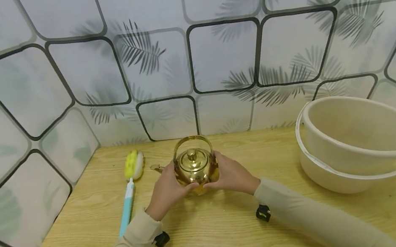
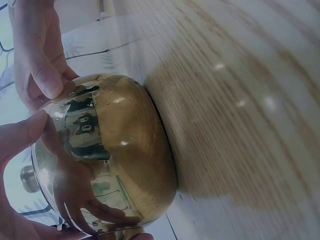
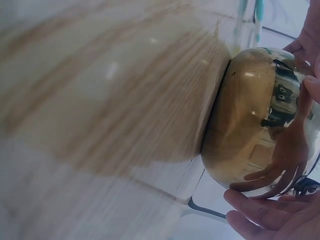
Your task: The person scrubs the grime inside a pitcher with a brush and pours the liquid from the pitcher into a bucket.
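A shiny gold teapot, with a round knobbed lid and an upright hoop handle, stands on the wooden table. My left hand holds its left side, thumb across the near front. On the opposite side my right hand holds it, the two thumbs almost meeting. The spout sticks out past the left hand. Both wrist views show the teapot's base at the tabletop, and its polished wall mirrors the fingers. In the head view, the hands hide the pot's sides and most of the fingers.
Left of the teapot lies a brush with a blue-and-white handle and a yellow-and-white head. A cream bucket with a white carrying handle stands at the right. Patterned walls border the wooden table behind and at the sides.
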### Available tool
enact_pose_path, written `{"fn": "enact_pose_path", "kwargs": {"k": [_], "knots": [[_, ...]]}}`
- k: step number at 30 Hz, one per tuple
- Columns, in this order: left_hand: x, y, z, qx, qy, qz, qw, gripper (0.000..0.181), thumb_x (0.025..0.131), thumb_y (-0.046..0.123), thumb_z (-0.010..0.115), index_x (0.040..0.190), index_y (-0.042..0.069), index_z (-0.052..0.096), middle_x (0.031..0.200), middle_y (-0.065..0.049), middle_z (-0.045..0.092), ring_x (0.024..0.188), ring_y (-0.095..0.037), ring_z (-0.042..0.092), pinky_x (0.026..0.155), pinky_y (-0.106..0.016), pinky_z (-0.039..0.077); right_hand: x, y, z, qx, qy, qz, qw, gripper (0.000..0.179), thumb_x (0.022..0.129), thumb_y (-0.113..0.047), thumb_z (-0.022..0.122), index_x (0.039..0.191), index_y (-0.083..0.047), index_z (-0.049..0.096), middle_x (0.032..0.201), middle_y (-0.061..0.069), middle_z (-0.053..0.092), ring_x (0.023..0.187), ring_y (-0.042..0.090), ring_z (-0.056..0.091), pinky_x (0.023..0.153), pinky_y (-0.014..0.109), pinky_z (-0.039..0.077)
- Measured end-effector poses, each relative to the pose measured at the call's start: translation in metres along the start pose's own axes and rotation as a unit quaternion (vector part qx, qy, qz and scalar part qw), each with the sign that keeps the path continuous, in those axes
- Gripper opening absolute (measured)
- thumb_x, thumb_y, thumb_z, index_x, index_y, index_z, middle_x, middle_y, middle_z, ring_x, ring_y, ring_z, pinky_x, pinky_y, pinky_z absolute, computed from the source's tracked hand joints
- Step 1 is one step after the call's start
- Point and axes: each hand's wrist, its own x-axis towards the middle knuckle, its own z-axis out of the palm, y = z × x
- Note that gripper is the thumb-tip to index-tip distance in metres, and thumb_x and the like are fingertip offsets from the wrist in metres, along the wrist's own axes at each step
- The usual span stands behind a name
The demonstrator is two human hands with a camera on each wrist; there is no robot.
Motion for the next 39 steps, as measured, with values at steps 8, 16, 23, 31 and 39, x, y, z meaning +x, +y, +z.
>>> {"fn": "enact_pose_path", "kwargs": {"k": [8,16,23,31,39], "knots": [[-0.003,-0.001,-0.001,0.005,-0.010,0.004,0.9999,0.096,0.075,0.042,0.076,0.148,0.005,0.025,0.146,-0.021,0.038,0.127,-0.039,0.046,0.100,-0.056,0.040,-0.001,0.000,0.000,-0.008,-0.009,0.007,0.9999,0.106,0.070,-0.047,0.079,0.147,-0.003,0.023,0.133,0.016,0.053,0.104,0.026,0.063,0.088,0.042,0.051],[-0.002,-0.003,-0.013,0.067,-0.045,-0.016,0.9966,0.081,0.086,0.046,0.062,0.146,0.004,0.028,0.144,-0.023,0.039,0.121,-0.041,0.051,0.097,-0.054,0.043,-0.002,-0.004,-0.012,-0.059,-0.036,0.023,0.9973,0.106,0.074,-0.056,0.071,0.148,0.001,0.020,0.141,0.022,0.045,0.108,0.033,0.061,0.092,0.045,0.049],[0.004,-0.006,-0.028,0.163,0.042,0.032,0.9852,0.047,0.089,0.028,0.061,0.124,-0.003,0.056,0.121,-0.023,0.059,0.088,-0.032,0.065,0.072,-0.043,0.054,0.004,-0.010,-0.034,-0.112,-0.019,0.007,0.9935,0.091,0.080,-0.058,0.063,0.144,-0.002,0.032,0.142,0.019,0.045,0.124,0.036,0.051,0.103,0.048,0.040],[0.021,-0.012,-0.031,0.285,0.199,0.156,0.9247,0.019,0.086,0.019,0.063,0.093,0.002,0.066,0.087,-0.016,0.064,0.079,-0.033,0.060,0.076,-0.045,0.050,0.019,-0.030,-0.049,-0.163,-0.001,-0.043,0.9857,0.062,0.085,-0.048,0.063,0.130,-0.006,0.053,0.128,0.013,0.058,0.116,0.030,0.057,0.100,0.045,0.043],[0.032,-0.019,-0.023,0.318,0.231,0.214,0.8942,0.023,0.084,0.024,0.065,0.088,0.001,0.064,0.082,-0.016,0.062,0.080,-0.033,0.057,0.076,-0.047,0.047,0.037,-0.046,-0.044,-0.232,0.050,-0.123,0.9635,0.047,0.087,-0.040,0.064,0.121,-0.010,0.061,0.116,0.008,0.066,0.106,0.027,0.062,0.096,0.046,0.044]]}}
